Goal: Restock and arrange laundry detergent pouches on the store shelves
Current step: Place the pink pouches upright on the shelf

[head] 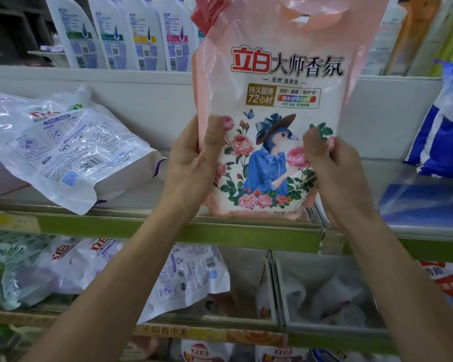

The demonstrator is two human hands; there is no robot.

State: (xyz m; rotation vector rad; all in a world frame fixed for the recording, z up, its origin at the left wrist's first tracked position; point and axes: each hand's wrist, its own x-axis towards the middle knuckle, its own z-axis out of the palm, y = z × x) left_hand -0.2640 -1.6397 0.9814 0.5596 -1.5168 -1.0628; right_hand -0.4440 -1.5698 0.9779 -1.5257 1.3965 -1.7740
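A pink detergent pouch (270,82) with a red cap, roses and a bird in a blue dress stands upright in front of the middle shelf (168,227). My left hand (194,163) grips its lower left edge, thumb on the front. My right hand (335,176) grips its lower right edge the same way. The pouch's bottom is at the shelf's front lip; whether it touches I cannot tell.
A white pouch (71,150) lies flat on the same shelf to the left. Blue and white bags (442,137) stand at the right. White bottles (131,32) line the shelf above. More pouches (183,273) lie in the bins below.
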